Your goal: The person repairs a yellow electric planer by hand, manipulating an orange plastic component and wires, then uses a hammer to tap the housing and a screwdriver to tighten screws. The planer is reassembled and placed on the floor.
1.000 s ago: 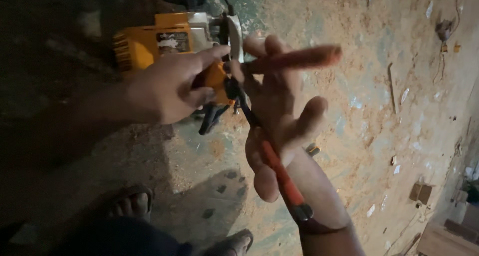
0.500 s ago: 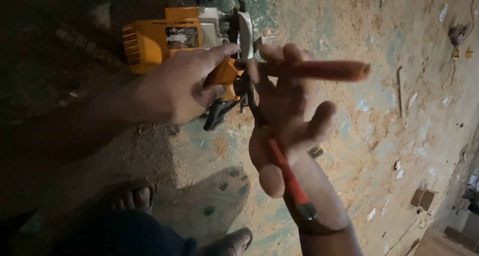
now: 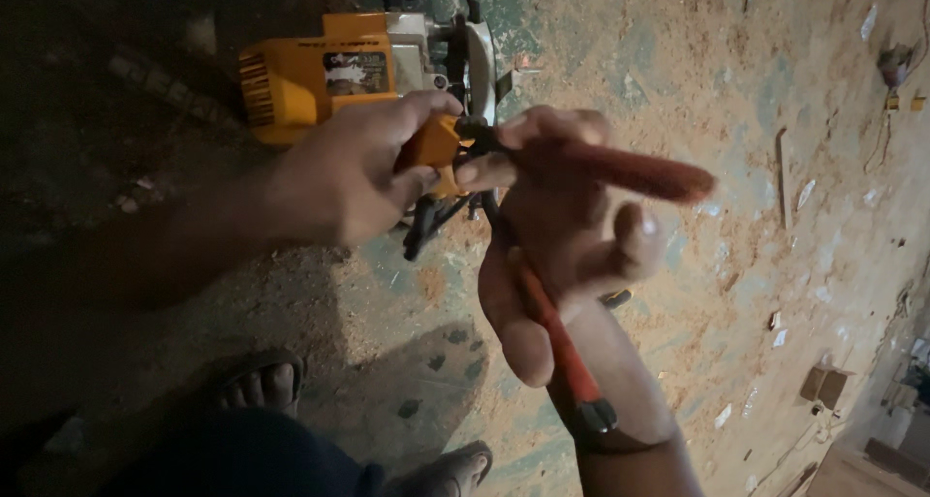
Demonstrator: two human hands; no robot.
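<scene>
Both hands are sitting slightly higher and further toward 12 o'clock than half a second ago, and the upper red handle is now swinging out toward 3 o'clock; the yellow power saw behind them is showing more of its body.

Right hand (image 3: pixel 572 235) is holding a pair of red-handled pliers (image 3: pixel 542 313) with the handles spread: one handle is pointing to 3 o'clock past the fingertips, the other is running down along the palm and wrist toward 5 o'clock. Its grip is loosely wrapped around the tool, fingers partly spread, not squeezing the handles together. Pliers' dark nose is meeting a small orange-yellow part (image 3: pixel 433 148) at the 11 o'clock side of that hand.

Left hand (image 3: pixel 354 182) is coming in from 9 o'clock, grip pinched tight on the orange-yellow part between thumb and fingers. Dark cables (image 3: pixel 426 228) are hanging just below it.

Yellow power saw (image 3: pixel 320 76) is lying on the floor (image 3: pixel 736 264) at 12 o'clock, its round blade guard facing 3 o'clock. Sawdust is covering the floor; two sandalled feet are showing at 6 o'clock.

Handling judgement: pliers are looking stiff, metal, moderately heavy, with sleeved handles offering a non-slip hold; best taken mid-handle, both handles in one palm. The small part is looking hard and light, easy to lose from a fingertip pinch; whether it is joined to the saw cannot be told.
</scene>
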